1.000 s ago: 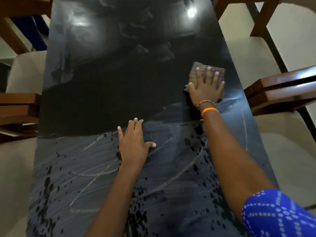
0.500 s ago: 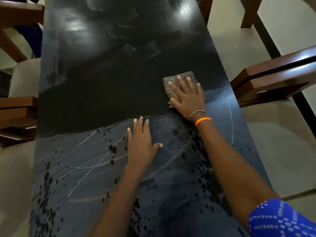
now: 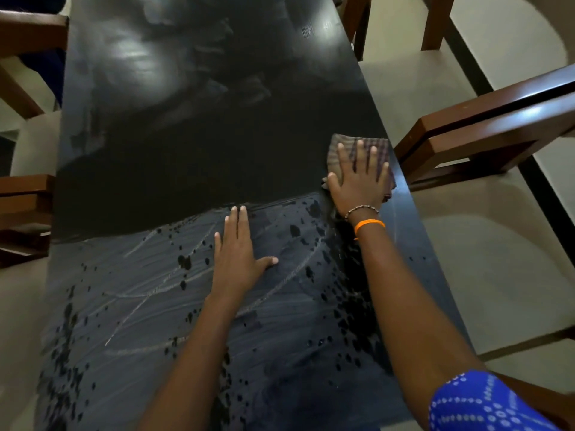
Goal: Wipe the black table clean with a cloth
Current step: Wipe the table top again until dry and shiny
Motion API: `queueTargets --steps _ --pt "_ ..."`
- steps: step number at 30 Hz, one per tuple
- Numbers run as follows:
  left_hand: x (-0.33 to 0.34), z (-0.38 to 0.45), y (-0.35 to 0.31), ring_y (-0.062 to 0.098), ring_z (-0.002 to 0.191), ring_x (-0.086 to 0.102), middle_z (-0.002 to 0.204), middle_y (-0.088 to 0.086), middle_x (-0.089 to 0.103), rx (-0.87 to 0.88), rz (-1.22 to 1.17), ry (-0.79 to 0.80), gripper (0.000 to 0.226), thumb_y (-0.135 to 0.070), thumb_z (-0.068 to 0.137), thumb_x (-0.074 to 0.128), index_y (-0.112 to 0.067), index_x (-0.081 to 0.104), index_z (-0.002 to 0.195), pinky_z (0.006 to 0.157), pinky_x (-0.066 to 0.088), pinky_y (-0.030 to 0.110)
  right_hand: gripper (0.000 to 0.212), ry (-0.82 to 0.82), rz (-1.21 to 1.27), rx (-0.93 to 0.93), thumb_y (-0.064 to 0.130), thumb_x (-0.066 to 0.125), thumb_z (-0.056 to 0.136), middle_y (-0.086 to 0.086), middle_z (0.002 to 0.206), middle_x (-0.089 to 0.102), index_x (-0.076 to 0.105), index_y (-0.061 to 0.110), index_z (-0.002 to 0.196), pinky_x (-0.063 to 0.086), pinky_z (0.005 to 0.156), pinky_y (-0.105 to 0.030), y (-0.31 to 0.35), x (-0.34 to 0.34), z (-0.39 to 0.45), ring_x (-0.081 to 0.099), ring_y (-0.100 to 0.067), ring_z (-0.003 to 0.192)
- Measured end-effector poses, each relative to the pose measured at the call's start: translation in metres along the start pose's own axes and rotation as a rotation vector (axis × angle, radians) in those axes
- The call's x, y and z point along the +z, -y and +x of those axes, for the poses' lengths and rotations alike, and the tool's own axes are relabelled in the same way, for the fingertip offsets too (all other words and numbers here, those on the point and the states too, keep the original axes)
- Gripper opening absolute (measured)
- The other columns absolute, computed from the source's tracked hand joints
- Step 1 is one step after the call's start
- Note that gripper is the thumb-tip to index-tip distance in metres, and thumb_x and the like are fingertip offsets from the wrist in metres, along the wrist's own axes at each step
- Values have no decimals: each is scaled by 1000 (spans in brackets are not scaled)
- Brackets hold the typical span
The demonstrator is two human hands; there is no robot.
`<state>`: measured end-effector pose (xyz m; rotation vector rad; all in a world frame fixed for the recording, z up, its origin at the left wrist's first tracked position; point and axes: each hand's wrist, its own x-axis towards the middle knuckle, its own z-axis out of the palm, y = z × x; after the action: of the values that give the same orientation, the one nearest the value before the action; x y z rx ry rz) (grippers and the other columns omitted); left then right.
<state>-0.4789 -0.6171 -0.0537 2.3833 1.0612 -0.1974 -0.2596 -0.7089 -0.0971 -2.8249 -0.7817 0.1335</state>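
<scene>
A long black table (image 3: 193, 144) runs away from me. Its far half looks dark and glossy; the near half is hazy grey with pale streaks and dark droplets. A folded checked grey-brown cloth (image 3: 337, 150) lies by the table's right edge. My right hand (image 3: 357, 178) presses flat on the cloth, fingers spread, and covers most of it. A bead bracelet and an orange band sit on that wrist. My left hand (image 3: 238, 256) rests palm down on the hazy part near the middle, holding nothing.
Brown wooden chairs (image 3: 485, 132) stand close to the table's right side, and another chair (image 3: 21, 209) stands on the left. More chair legs (image 3: 435, 20) show at the far right. Pale tiled floor (image 3: 485, 259) lies on both sides.
My right hand slid the cloth left toward the table's middle, then back right to the edge. My left hand stayed planted on the table.
</scene>
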Motion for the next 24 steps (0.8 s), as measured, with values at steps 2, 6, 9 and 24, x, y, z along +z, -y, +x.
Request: queueTargets --steps 2,6,9,24 --pt "-4 -3 8 18 146 -4 159 3 -4 -31 -48 -50 111 -41 75 72 -13 -7 148 117 -2 40 64 11 16 -67 43 40 91 -6 159 4 14 33 148 -3 114 -54 27 7 -8 -1 -31 146" --pt "-16 -6 31 20 146 0 158 5 4 -71 -61 -85 108 -37 75 73 -11 -2 148 117 -1 42 65 64 47 -197 43 42 90 -7 159 2 13 34 148 -6 114 -53 91 23 -28 -2 -31 146" --pt "-21 -11 45 20 146 0 158 6 5 -109 -79 -95 105 -30 76 73 -10 0 148 117 0 42 64 109 68 -318 43 41 91 -8 159 3 13 33 148 -7 114 -54 138 31 -45 -2 -31 146" --pt "-53 -65 165 21 146 -6 158 7 -1 -344 -169 -222 90 -36 87 59 -7 -2 148 117 -4 38 64 216 -10 -560 43 36 94 -10 159 -3 8 29 149 -7 114 -55 305 65 -101 -6 -33 145"
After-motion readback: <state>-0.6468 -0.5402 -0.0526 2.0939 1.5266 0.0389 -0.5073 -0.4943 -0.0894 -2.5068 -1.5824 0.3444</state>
